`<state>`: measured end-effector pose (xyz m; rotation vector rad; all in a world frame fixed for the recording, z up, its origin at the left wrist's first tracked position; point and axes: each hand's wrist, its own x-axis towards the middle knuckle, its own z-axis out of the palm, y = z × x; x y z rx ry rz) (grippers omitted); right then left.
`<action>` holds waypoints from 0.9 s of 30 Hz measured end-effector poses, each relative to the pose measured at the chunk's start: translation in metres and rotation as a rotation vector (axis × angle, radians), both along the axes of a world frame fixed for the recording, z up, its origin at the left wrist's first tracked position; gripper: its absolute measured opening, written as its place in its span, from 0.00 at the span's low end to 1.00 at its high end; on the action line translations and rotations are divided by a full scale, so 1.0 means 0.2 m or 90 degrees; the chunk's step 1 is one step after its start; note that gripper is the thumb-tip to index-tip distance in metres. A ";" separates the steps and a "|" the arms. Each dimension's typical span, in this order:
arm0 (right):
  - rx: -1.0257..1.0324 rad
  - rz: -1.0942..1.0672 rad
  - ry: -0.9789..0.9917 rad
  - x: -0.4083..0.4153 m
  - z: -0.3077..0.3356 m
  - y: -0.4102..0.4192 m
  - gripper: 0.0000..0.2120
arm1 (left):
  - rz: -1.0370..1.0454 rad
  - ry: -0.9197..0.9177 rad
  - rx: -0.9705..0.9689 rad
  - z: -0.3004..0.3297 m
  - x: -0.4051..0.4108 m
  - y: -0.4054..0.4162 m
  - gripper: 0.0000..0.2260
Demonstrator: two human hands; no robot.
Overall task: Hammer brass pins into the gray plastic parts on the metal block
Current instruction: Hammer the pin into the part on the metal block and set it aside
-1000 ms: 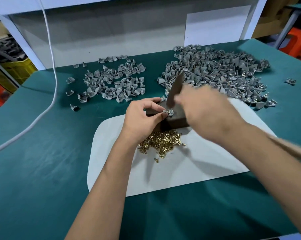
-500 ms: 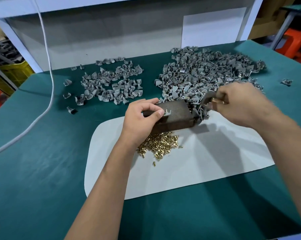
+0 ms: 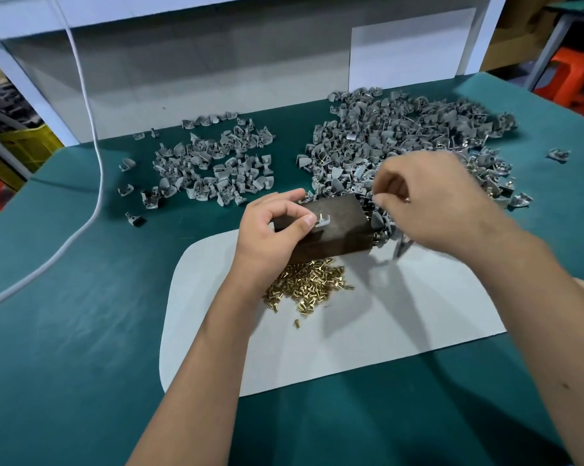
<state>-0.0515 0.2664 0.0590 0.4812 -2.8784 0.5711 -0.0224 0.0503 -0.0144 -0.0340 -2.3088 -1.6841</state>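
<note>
the left hand pinches a gray plastic part flat on top of the metal block, likely to steady it for a pin. right of that grip, the right hand hovers, fingers curled; whether it holds anything i cannot tell. brass pins lie just below.

A teal-covered table stood against a white-framed grey back panel, with an orange stool beyond its far right corner.

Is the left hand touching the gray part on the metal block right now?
Touching. The head view shows the left hand with its thumb tip pressed against the gray part on top of the metal block.
</note>
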 end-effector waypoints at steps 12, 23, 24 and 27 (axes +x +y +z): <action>0.256 -0.041 -0.237 -0.11 -0.05 0.22 0.13 | 0.101 0.186 -0.234 0.02 0.00 -0.01 0.06; -0.026 0.035 -0.093 -0.09 0.03 0.14 0.05 | 0.058 0.255 -0.301 0.01 -0.01 0.00 0.09; -0.025 0.050 -0.079 -0.06 0.05 0.10 0.04 | 0.059 0.250 -0.291 0.01 0.00 0.00 0.09; -0.048 0.102 -0.071 0.00 0.07 -0.04 0.04 | 0.070 0.207 -0.264 0.01 0.00 0.02 0.09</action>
